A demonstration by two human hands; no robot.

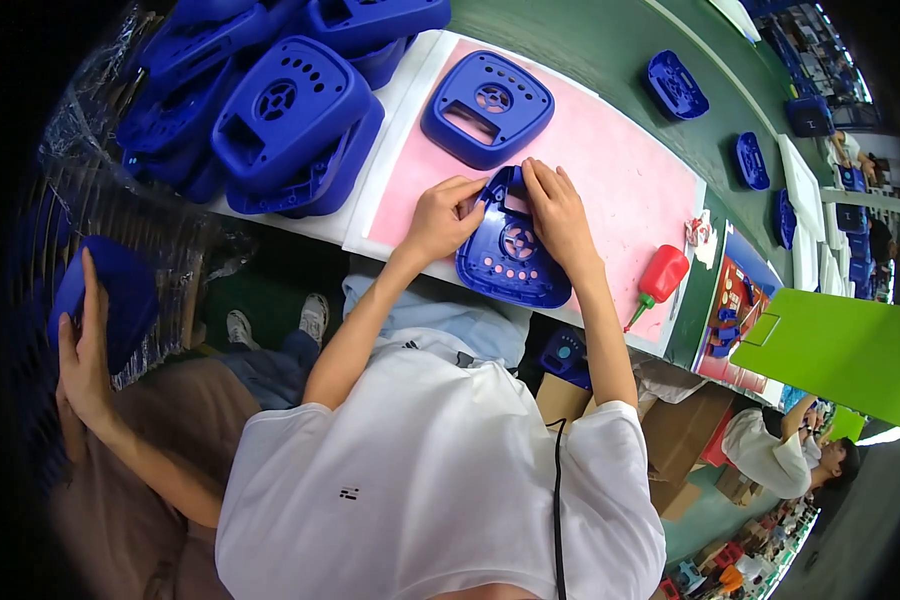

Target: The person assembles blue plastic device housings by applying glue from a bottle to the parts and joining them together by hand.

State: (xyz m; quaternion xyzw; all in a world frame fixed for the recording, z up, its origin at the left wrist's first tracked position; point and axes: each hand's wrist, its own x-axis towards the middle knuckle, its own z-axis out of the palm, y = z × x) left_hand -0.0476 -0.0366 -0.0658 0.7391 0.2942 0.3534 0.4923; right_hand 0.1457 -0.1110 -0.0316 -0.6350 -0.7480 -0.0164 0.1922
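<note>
Between my hands lies a blue plastic housing point(491, 277), its hollow ribbed inside facing up, at the near edge of the pink mat point(590, 150). It has a rectangular opening, a round grille and a row of small holes. My left hand point(444, 218) pinches its upper left rim. My right hand point(560, 212) is closed over the upper right rim, fingers bent at the far end; a small part there is hidden by the fingers. Just beyond, a second blue housing point(515, 112) rests outer face up on the mat.
Blue housings point(288, 105) are piled at the left. A red bottle with a green tip point(662, 275) lies at the right, near a green clipboard point(830, 350). More shells point(677, 85) sit on the green conveyor point(610, 50). A co-worker's hand point(88, 365) holds a blue part at left.
</note>
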